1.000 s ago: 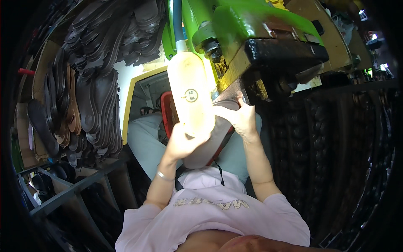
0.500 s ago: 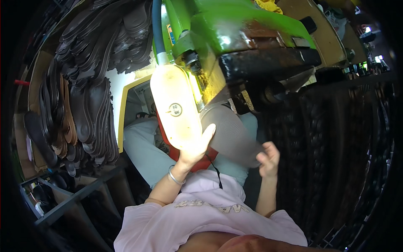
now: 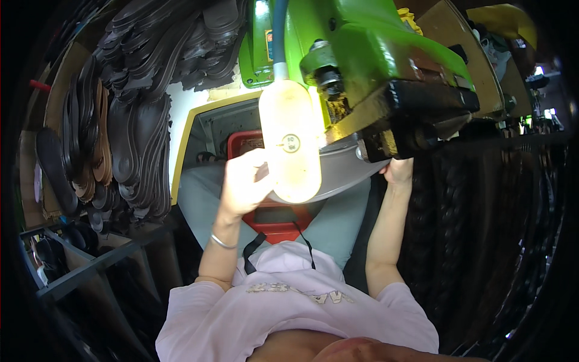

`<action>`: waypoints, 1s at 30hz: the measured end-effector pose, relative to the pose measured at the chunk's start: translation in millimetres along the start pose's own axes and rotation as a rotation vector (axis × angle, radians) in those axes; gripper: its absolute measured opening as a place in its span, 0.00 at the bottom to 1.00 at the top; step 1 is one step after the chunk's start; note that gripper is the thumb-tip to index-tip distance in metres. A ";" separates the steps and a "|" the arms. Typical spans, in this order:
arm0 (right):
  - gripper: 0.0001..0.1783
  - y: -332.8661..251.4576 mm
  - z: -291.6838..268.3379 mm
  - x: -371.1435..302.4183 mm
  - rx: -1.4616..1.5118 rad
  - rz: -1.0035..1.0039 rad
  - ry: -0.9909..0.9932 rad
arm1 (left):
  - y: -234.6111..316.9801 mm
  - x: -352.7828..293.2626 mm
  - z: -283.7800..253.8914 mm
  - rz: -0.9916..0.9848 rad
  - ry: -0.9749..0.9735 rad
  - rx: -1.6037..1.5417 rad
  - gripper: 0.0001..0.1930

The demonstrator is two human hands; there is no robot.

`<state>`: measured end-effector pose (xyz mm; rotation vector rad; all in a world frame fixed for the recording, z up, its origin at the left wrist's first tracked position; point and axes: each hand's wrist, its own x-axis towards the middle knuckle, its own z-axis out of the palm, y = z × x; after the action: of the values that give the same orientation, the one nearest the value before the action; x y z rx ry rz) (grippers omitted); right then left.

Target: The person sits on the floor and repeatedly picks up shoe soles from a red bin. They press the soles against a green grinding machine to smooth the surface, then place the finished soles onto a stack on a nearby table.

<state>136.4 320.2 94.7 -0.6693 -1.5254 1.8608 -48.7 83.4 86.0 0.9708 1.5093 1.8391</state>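
A long grey shoe sole (image 3: pixel 350 175) lies crosswise beneath the head of a green machine (image 3: pixel 386 48), seen mostly along its curved edge. My left hand (image 3: pixel 242 184) is closed at the sole's left end, some of its fingers hidden behind a bright oval lamp (image 3: pixel 291 120). At the other end, my right hand (image 3: pixel 399 172) grips the sole below the machine's dark front part (image 3: pixel 416 108). The lamp and machine cover the sole's middle and far edge.
Stacks of dark insoles (image 3: pixel 139 139) fill a cardboard box on the left, above a metal rack (image 3: pixel 102 265). A red basket (image 3: pixel 277 232) sits between my knees. Dark rows of stacked pieces (image 3: pixel 464 229) stand close on the right.
The sole has swung from hanging slantwise to lying crosswise under the machine head. My right hand has moved up and away from me; my left hand has shifted left of the lamp.
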 end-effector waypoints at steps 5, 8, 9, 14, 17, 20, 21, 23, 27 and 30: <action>0.15 25.9 40.9 -22.8 0.064 -0.076 -0.075 | 5.7 -8.8 -50.1 -0.109 0.150 -0.136 0.13; 0.15 25.7 59.9 -33.4 0.157 0.025 -0.177 | -0.2 -19.7 -70.7 -0.144 0.205 -0.149 0.14; 0.14 27.9 65.1 -34.8 0.148 0.010 -0.175 | -5.0 -25.1 -77.1 -0.161 0.207 -0.120 0.14; 0.22 14.2 81.3 -31.9 -0.106 -0.047 -0.125 | -23.2 -65.7 -69.8 -0.377 0.179 -0.218 0.09; 0.27 16.8 79.1 -23.7 -0.174 -0.126 -0.120 | -37.1 -87.6 -34.4 -0.504 0.045 -0.163 0.11; 0.30 26.8 80.1 -18.6 -0.201 -0.121 -0.155 | -82.4 -112.5 16.8 -0.586 -0.002 -0.143 0.15; 0.31 23.9 82.3 -19.7 -0.226 -0.103 -0.164 | -84.9 -108.0 35.3 -0.609 -0.073 -0.106 0.13; 0.32 18.8 88.2 -22.2 -0.193 -0.128 -0.155 | -86.3 -99.1 72.9 -0.587 -0.028 -0.200 0.16; 0.27 3.1 77.5 -25.3 -0.409 -0.220 -0.206 | -67.8 -73.6 78.7 -0.635 -0.371 0.311 0.14; 0.20 -71.7 45.3 -26.0 -1.050 -0.049 -0.264 | -37.3 -65.0 44.0 -0.304 -0.170 0.310 0.18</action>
<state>131.9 280.3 173.8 -0.8140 -2.6658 1.0135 24.0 64.4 42.3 0.9469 1.7560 1.3047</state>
